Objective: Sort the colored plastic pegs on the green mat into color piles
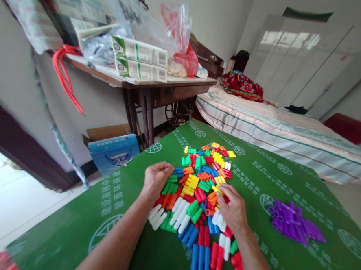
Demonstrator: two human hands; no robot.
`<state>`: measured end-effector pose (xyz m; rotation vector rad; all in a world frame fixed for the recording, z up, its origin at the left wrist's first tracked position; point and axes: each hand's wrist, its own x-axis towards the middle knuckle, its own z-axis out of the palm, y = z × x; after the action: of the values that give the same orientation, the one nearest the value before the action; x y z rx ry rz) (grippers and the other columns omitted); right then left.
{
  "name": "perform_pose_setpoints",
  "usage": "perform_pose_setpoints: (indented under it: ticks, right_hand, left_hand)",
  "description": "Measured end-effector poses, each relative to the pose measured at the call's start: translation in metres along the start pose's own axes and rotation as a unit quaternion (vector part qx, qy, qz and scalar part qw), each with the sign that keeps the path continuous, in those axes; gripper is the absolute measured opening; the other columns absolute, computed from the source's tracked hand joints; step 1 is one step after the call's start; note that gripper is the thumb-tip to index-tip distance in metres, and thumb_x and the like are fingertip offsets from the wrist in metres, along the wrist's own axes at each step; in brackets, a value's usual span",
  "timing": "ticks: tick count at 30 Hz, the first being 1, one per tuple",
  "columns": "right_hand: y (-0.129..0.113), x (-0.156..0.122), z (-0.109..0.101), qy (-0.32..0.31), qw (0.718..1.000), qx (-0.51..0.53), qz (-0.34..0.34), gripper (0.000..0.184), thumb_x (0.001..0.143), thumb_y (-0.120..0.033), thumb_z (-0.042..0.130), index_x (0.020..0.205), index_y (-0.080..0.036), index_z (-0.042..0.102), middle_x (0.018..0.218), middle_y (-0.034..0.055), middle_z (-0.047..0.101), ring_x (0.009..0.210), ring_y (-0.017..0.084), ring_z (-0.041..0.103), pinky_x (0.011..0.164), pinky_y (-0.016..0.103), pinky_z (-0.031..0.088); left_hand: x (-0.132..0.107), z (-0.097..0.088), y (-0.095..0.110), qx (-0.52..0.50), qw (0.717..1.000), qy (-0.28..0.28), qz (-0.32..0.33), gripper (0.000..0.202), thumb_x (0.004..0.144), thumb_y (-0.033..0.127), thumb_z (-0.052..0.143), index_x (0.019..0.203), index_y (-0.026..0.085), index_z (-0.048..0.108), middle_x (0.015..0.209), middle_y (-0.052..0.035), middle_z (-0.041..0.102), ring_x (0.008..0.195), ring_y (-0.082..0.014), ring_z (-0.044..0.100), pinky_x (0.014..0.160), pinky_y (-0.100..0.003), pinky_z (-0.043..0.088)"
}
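A pile of small plastic caps (196,180) in red, blue, green, yellow, orange and white lies on a green printed table cover (258,168). My left hand (156,177) rests on the pile's left edge, fingers curled down over green caps. My right hand (232,209) sits on the right side of the pile, fingers pinched together at orange and yellow caps. What each hand holds, if anything, is hidden under the fingers. A separate heap of purple caps (295,223) lies to the right, apart from both hands.
A wooden sewing table (146,86) with boxes and plastic bags stands behind on the left. A blue box (113,153) sits on the floor under it. A bed (275,128) with striped bedding is beyond the table, and white wardrobes (298,52) line the far wall.
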<state>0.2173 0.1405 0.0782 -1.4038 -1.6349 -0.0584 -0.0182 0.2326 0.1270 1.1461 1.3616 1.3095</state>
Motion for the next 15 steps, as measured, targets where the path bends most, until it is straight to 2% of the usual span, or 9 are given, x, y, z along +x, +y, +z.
perform_pose_setpoints:
  ticks: [15]
  right_hand:
    - [-0.0006,-0.0002,-0.0001,0.001,1.000,0.009,0.020,0.020,0.086,-0.024,0.050,0.093,-0.019,0.068,0.095,0.0085,0.069,0.089,0.019,0.066,0.083,0.032,0.055]
  left_hand:
    - [0.0000,0.0018,0.0026,-0.042,0.999,0.022,-0.015,0.020,0.047,0.031,0.067,0.059,0.016,0.067,0.057,-0.0021,0.064,0.056,-0.0145,0.054,0.053,-0.025,0.040]
